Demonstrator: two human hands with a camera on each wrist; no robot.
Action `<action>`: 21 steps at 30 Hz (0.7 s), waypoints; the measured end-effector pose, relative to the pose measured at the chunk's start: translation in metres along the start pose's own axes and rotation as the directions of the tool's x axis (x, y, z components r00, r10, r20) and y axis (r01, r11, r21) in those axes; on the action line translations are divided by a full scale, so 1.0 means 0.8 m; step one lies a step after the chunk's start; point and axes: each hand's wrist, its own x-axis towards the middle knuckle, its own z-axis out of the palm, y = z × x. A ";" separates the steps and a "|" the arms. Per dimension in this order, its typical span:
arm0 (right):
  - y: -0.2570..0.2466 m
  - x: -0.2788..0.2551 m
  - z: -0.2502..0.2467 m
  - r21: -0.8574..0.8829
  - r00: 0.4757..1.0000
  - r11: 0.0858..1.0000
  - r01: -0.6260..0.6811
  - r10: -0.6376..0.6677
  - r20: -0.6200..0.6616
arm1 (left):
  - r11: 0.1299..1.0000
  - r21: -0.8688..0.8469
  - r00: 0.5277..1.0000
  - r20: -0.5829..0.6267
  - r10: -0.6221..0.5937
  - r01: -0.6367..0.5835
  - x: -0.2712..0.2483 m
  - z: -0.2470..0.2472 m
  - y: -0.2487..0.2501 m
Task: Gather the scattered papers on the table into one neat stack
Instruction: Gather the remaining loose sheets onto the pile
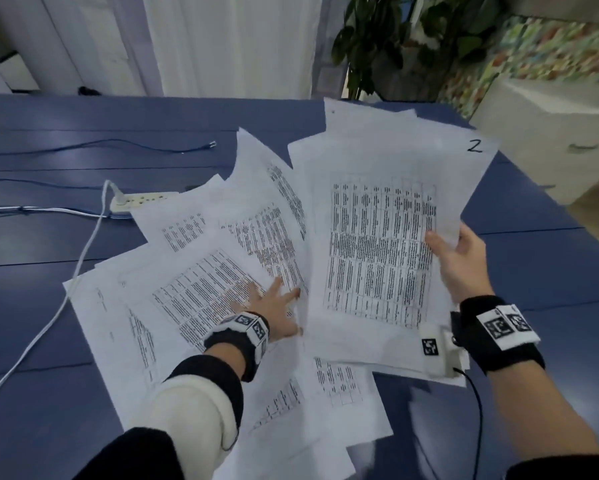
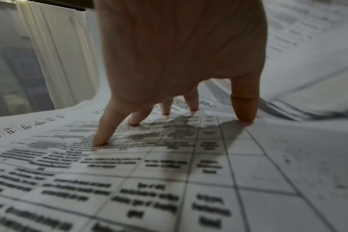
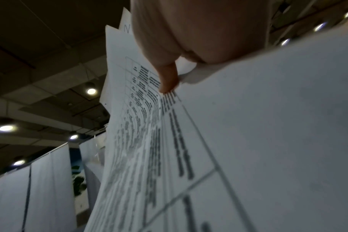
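Note:
Several printed white papers (image 1: 201,282) lie fanned and overlapping on the blue table (image 1: 48,258). My left hand (image 1: 277,306) lies spread on one of them, fingertips (image 2: 98,142) pressing down on a sheet with a printed table (image 2: 169,180). My right hand (image 1: 460,258) holds a lifted bundle of sheets (image 1: 381,244) by its right edge, thumb on top; the top sheet is marked "2". In the right wrist view the thumb (image 3: 167,80) presses on the held bundle (image 3: 248,141).
A white power strip (image 1: 142,199) with a white cable (image 1: 66,292) sits left of the papers, partly under one sheet. Thin blue cables (image 1: 118,144) cross the far left of the table. A white cabinet (image 1: 550,133) and a plant (image 1: 395,39) stand beyond the table's right edge.

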 end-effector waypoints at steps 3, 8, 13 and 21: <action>-0.022 0.005 -0.022 0.066 0.984 0.997 0.040 -0.028 -0.175 | 1.000 -0.023 1.000 -0.006 0.012 -0.012 0.002 -0.003 -0.007; -0.055 0.003 -0.039 0.191 0.964 0.977 0.098 -0.045 -0.263 | 0.999 -0.014 0.999 0.000 0.043 -0.043 -0.003 -0.010 -0.018; -0.039 0.007 -0.010 0.232 0.993 0.972 -0.017 0.043 -0.106 | 0.992 0.049 0.993 0.020 0.115 -0.116 -0.032 -0.019 -0.001; 0.066 -0.016 0.066 -0.049 0.944 0.952 -0.303 0.307 0.123 | 0.792 -0.481 0.740 -0.359 -0.569 0.375 -0.047 -0.007 -0.114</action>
